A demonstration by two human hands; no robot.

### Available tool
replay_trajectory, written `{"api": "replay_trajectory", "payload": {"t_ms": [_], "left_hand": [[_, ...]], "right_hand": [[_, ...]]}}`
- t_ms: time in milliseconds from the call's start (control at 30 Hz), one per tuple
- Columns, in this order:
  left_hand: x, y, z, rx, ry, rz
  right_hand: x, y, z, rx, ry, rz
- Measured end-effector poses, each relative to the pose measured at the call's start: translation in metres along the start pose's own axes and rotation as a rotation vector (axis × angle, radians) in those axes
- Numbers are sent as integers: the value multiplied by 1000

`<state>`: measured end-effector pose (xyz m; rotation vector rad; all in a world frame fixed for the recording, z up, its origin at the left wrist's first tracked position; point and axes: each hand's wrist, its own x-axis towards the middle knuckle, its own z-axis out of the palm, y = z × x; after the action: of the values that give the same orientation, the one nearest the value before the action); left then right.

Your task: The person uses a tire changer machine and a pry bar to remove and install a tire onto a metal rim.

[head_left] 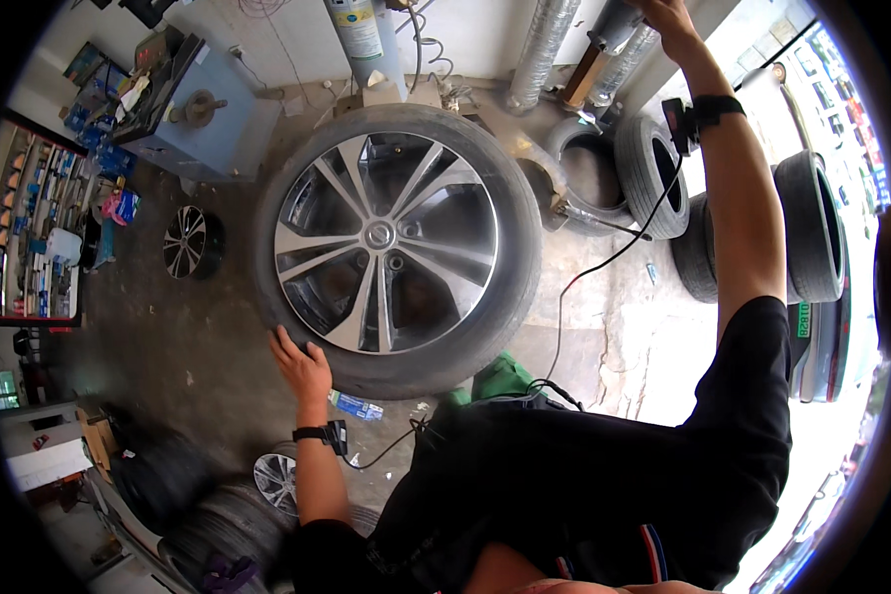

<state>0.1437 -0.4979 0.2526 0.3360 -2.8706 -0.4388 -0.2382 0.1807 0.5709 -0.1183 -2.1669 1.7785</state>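
Observation:
A large black tyre (406, 374) lies in front of me, fitted on a silver-and-black spoked alloy rim (381, 238). My left hand (303, 371) rests on the tyre's near left edge, its fingers stretched out and apart. High at the right, my right hand (671, 24) reaches beside a grey post-like part (614, 28). The frame's upper edge cuts off its fingertips, so I cannot tell what it grips, if anything. Both wrists wear black bands with small devices, from which cables run toward my body. What supports the wheel is hidden beneath it.
Loose tyres (651, 178) stand to the right, with more stacked tyres (230, 530) at the lower left. A blue-grey cabinet (200, 111) stands at the far left, near a smaller alloy rim (190, 243) on the floor. Behind the wheel rises a grey-blue cylinder (358, 40).

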Motion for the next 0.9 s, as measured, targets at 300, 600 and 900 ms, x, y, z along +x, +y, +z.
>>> {"api": "replay_trajectory", "payload": {"t_ms": [300, 600, 900], "left_hand": [[15, 12, -10, 147, 57, -69], [-74, 114, -8, -219, -45, 396], [-94, 170, 14, -387, -383, 773]], "right_hand": [[-114, -59, 72, -124, -184, -192], [-167, -81, 113, -244, -85, -257], [-169, -77, 120, -332, -72, -374]]}}
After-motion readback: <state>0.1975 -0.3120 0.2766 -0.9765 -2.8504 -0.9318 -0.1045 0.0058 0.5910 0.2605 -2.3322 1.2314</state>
